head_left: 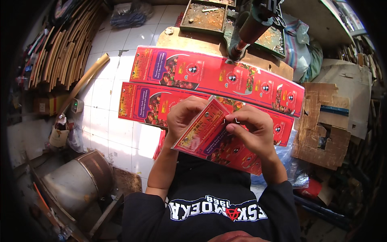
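Note:
A red printed plastic sign sheet [219,135] with food pictures is tilted up in front of my body. My left hand [183,115] is closed on its left and upper edge, the fingers partly hidden behind it. My right hand [254,127] is closed in a pinch by the sheet's upper edge. A small pale bent piece [237,120], like wire, shows between its thumb and forefinger; its exact kind is unclear. Beyond my hands, two long red printed strips [213,74] [135,101] lie side by side across a wooden work board [173,39].
A press-like machine [246,34] stands over the board's far side, with metal trays [203,18] of small parts beside it. Stacked cardboard [66,48] leans at far left. A metal drum [78,175] sits lower left; torn cardboard [320,125] is at right.

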A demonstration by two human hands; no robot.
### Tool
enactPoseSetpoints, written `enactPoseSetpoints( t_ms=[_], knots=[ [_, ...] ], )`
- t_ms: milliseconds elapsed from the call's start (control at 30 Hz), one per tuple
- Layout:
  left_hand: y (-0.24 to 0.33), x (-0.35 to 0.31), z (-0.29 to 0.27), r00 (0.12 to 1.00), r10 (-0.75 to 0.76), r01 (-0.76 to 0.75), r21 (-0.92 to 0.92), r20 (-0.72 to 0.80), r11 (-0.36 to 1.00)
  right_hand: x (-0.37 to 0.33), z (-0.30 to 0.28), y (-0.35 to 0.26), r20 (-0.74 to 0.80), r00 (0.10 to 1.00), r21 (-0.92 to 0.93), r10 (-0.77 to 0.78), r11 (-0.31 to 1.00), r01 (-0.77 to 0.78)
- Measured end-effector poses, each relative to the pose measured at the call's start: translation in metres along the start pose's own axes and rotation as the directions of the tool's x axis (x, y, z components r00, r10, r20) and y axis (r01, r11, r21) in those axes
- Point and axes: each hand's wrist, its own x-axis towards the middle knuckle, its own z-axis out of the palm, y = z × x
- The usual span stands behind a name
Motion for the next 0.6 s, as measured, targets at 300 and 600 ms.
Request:
enactPoseSetpoints(
  t_ms=[300,600],
  knots=[
    [-0.020,-0.001,0.003,0.972,0.234,-0.226,0.244,-0.002,0.943,-0.001,-0.001,0.002,0.012,1.000,-0.023,-0.008,1.000,0.008],
    [-0.021,0.006,0.003,0.911,0.409,-0.399,0.355,0.050,0.845,0.000,0.004,0.001,0.017,1.000,0.015,-0.023,1.000,0.023]
  ],
)
